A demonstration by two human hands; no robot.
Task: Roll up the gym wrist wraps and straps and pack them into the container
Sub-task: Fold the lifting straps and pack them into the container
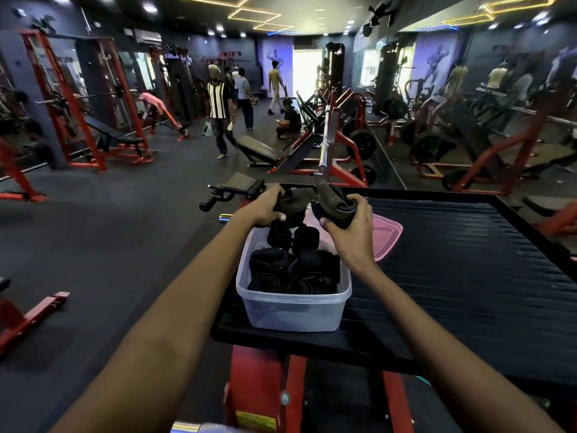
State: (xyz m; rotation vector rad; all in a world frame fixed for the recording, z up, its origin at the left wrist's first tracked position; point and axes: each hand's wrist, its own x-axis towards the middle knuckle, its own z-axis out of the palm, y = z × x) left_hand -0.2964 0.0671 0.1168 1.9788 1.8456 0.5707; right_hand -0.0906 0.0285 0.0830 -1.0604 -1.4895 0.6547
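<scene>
A dim gym stretches back at twelve o'clock, red-framed machines along both sides and a few people on the floor well beyond. In the foreground a ribbed black surface (452,260) carries a clear plastic container (293,310) near its seven o'clock corner, with a pink lid (387,235) lying flat just beside it at two o'clock. The container is already heaped with dark rolled wraps (290,270), the pile rising above the rim at the far end.

Above that far end, the left hand (265,210) curls around an olive-brown strap (292,200), and the right hand (349,226) grips a partly wound roll (335,206) of the same material, thumb pressed under it. Whether the two are one piece I cannot tell.

The risk, as I judge it, is the roll springing loose if the right hand's grip slackens before it is wedged in. With the pile this high, a new roll could also slide off the heap, or keep the lid from seating.
</scene>
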